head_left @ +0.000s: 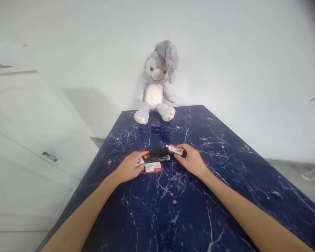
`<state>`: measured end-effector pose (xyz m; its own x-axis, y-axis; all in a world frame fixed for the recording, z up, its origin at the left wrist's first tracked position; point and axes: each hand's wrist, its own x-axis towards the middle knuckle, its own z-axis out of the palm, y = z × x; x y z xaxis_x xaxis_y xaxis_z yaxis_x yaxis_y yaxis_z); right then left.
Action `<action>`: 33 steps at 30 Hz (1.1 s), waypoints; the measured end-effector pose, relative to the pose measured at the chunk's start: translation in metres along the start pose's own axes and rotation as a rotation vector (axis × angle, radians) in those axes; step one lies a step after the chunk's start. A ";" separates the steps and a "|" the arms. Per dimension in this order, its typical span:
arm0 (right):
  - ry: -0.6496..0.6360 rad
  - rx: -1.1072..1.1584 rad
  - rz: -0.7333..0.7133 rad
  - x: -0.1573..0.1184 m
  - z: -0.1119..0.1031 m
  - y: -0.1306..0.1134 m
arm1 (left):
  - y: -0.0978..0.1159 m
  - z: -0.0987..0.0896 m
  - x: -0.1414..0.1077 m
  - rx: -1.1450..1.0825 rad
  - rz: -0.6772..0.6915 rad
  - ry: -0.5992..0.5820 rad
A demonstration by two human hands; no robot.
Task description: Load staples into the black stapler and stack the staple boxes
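A black stapler (pixel 159 153) with an orange patch on its left end sits at the middle of the dark blue table. My left hand (pixel 132 167) is closed around that end, thumb and fingers on either side of it. In front of the stapler lies a small white and red box (pixel 153 167), close to my left fingertips. My right hand (pixel 190 159) pinches a similar white and red box (pixel 175 149) at the stapler's right end. Something dark shows beside my right fingers; I cannot tell what it belongs to.
A grey plush rabbit (pixel 156 84) sits at the table's far end, against the white wall. White cabinet doors (pixel 28 150) with a dark handle stand to the left. On the floor at the right lies a clear plastic bag (pixel 313 174). The marbled tabletop (pixel 168 217) narrows away from me.
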<state>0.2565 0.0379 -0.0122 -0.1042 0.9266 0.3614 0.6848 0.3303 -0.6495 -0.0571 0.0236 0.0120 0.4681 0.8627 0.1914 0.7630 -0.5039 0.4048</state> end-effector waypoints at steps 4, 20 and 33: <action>-0.008 0.018 0.001 0.000 -0.001 -0.002 | -0.012 0.001 0.000 0.033 0.060 0.045; 0.013 0.038 0.018 -0.001 0.000 0.001 | 0.001 -0.006 0.000 0.056 0.194 0.136; 0.082 0.222 -0.058 0.002 -0.028 -0.005 | -0.009 0.009 0.002 0.068 0.107 0.158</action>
<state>0.2726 0.0330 0.0104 -0.0742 0.8901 0.4497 0.5029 0.4228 -0.7539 -0.0590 0.0296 0.0011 0.4765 0.7972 0.3707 0.7432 -0.5905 0.3146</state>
